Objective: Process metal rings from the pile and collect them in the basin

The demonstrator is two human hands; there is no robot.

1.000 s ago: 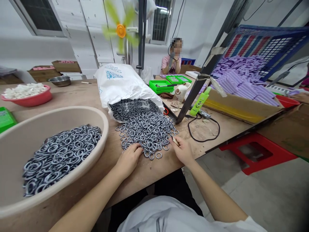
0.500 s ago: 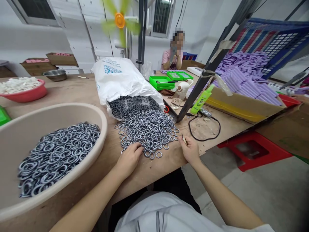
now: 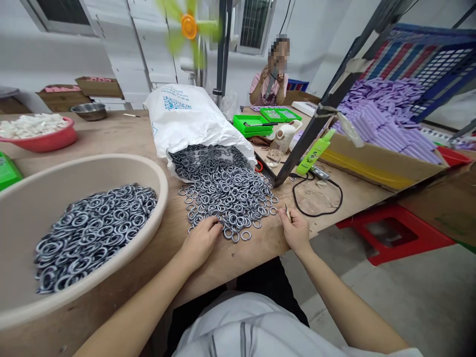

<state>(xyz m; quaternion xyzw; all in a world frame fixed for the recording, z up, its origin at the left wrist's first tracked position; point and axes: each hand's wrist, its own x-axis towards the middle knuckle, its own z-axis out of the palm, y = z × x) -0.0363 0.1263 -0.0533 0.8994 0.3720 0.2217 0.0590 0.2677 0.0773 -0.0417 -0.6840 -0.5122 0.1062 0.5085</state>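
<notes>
A heap of grey rings (image 3: 238, 196) spills from the mouth of a white sack (image 3: 193, 114) onto the wooden table. At the heap's near left edge lies my left hand (image 3: 204, 240), its fingers curled and pressed together against the rings; whatever is in them is hidden. My right hand (image 3: 296, 230), to the right of the heap, is closed around a small knife (image 3: 287, 213) with a pale handle and a dark, pointed tip sticking up. On the left, a big beige basin (image 3: 161, 183) holds many more rings (image 3: 100, 230).
A dark metal post (image 3: 308, 134) slants up behind my right hand, near a black cable (image 3: 316, 216). Green trays (image 3: 253, 130) and a box of purple pieces (image 3: 390, 168) stand beyond. A person (image 3: 271, 84) sits across the table. A red stool (image 3: 394, 233) is at right.
The camera view has shifted slightly. Both my hands stay in nearly the same places, with the knife still in the right. The person opposite has changed the pose of their arms.
</notes>
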